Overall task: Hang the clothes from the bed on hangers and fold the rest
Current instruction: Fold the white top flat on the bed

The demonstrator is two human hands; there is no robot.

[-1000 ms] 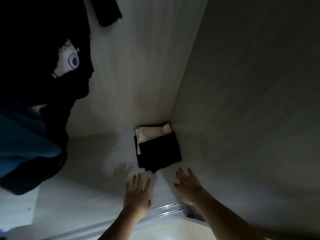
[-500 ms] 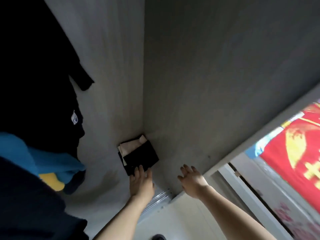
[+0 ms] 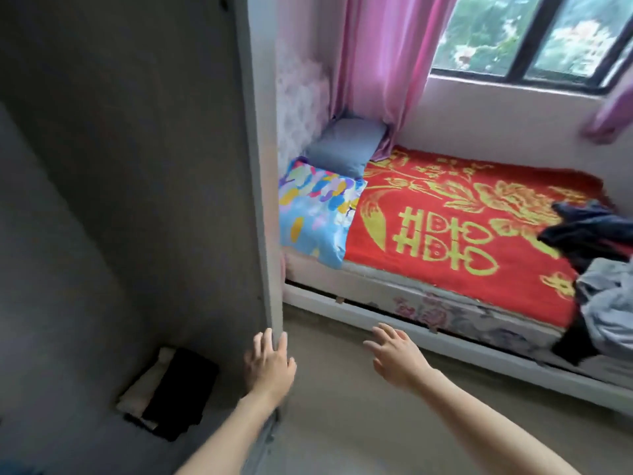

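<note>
A stack of folded clothes [image 3: 171,392], black on top of cream, lies on the wardrobe floor at the lower left. My left hand [image 3: 269,363] is out of the wardrobe, fingers straight, right by the front edge of the wardrobe side panel [image 3: 263,200]. My right hand [image 3: 397,354] hovers open over the floor in front of the bed, holding nothing. On the bed's red and gold blanket [image 3: 445,228] at the far right lies a loose heap of clothes: a dark navy garment [image 3: 589,231] and a light blue-grey one [image 3: 609,303].
The wardrobe interior is dim and grey at the left. A blue-grey pillow [image 3: 346,145] and a colourful patterned pillow [image 3: 311,207] sit at the bed's head. Pink curtains [image 3: 380,60] hang beside the window [image 3: 527,32]. Bare floor [image 3: 342,406] runs between wardrobe and bed.
The view has swung right from the wardrobe interior to the bed. Both hands have drawn back from the folded stack; the left now sits at the panel edge, the right over the floor.
</note>
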